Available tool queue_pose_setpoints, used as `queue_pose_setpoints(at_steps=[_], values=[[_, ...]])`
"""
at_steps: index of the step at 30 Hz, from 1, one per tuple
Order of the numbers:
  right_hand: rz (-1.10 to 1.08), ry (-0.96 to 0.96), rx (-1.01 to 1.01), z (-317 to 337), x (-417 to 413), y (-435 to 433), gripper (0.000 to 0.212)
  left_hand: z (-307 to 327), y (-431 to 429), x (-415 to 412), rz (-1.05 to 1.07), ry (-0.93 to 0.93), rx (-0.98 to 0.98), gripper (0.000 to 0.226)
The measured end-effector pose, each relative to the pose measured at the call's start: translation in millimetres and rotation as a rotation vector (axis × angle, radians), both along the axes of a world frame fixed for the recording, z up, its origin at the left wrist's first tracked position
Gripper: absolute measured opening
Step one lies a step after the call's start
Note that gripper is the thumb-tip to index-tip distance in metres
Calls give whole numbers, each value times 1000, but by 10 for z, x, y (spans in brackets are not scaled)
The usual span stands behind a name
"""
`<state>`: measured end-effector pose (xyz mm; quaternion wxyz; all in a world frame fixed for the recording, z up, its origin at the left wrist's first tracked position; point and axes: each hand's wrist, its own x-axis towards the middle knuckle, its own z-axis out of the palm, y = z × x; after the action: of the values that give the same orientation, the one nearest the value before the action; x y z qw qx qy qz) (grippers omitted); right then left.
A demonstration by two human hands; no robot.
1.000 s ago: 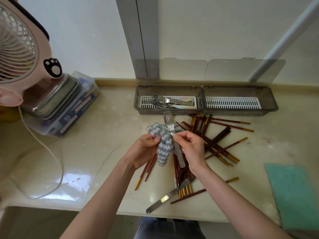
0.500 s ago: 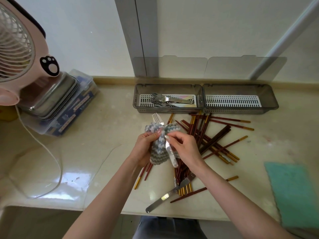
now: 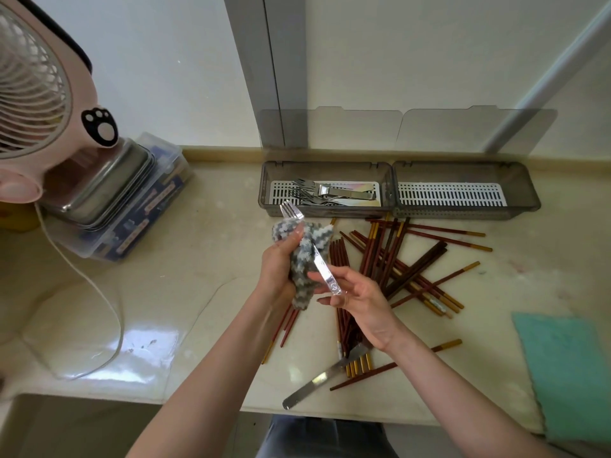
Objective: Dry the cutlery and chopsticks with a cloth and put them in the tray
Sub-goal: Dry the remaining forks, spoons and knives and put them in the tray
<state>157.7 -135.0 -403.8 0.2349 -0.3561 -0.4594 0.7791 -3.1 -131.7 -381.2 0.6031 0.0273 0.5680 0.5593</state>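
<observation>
A person's two hands are seen from above, over a pale counter (image 3: 215, 259); the left hand (image 3: 279, 269) grips a grey and white cloth (image 3: 305, 259) bunched around the middle of a fork (image 3: 322, 271); the tines stick out above the cloth, pointing towards the tray (image 3: 463, 213); the right hand (image 3: 358, 300) pinches the end of the fork's handle between thumb and fingers. The tray sits at the back against the wall; its left half holds cutlery (image 3: 330, 195). Chopsticks (image 3: 396, 259) lie scattered on the counter in front of the tray, under and right of the hands; a knife (image 3: 317, 380) lies nearest the edge. A teal mat (image 3: 568, 375) is far right; a fan (image 3: 33, 94) far left.
</observation>
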Motion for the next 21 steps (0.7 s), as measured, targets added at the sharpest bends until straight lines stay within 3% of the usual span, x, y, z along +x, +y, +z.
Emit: queue_pose_setpoints(at_steps=[4,7,12,17,21], values=[[-122,-19,-51,-30,-11,-35,45,24,-3,61,-14,41,13,18],[-200,-6,-86,-40,-42,-9,46,34,-30,127,-28,52,27,16],[-287,-51,-103,48,-175,76,74,77,-100,260,-111,-1,60,12],[-396,-124,-153,61,-230,145,60,91,-134,270,-209,43,77,12],[-351,-157,-133,134,-179,266,68,103,-147,175,-258,214,12,10]])
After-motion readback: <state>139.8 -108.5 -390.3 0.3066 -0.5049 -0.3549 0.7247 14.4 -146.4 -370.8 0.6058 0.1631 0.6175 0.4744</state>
